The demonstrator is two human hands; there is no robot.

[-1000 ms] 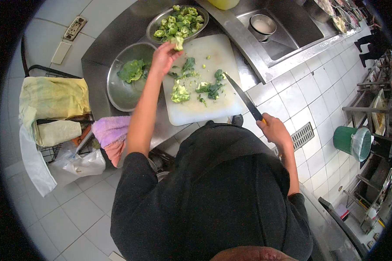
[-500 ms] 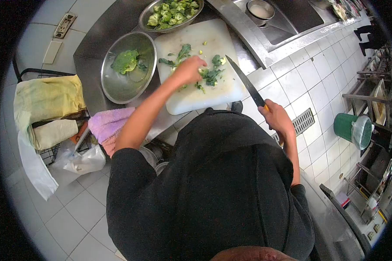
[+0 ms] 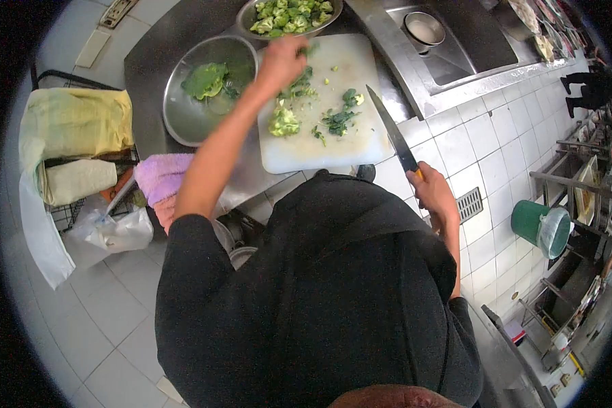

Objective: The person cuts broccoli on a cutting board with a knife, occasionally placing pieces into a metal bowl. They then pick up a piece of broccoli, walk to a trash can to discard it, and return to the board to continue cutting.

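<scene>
My left hand (image 3: pixel 283 66) is over the far left part of the white cutting board (image 3: pixel 306 155), near the bowls. Its fingers are closed on a small green broccoli piece (image 3: pixel 311 49), blurred by motion. Held off the board's right side, my right hand (image 3: pixel 434 196) grips a knife (image 3: pixel 393 130) by its yellow handle, with the long dark blade pointing away from me. A broccoli floret (image 3: pixel 283 121) lies at the board's left. Dark green leaves (image 3: pixel 338 122) and small trimmings are scattered toward the middle and right.
A steel bowl (image 3: pixel 173 112) with a large leaf stands left of the board. Behind is a colander (image 3: pixel 243 26) of cut broccoli. A sink (image 3: pixel 455 68) holding a small metal bowl (image 3: pixel 425 30) is at the far right. A purple towel (image 3: pixel 158 178) hangs at the left edge.
My left hand has moved from the middle of the board up and away toward the colander. A floret now shows at the board's left. My right hand still holds the knife beside the board.
</scene>
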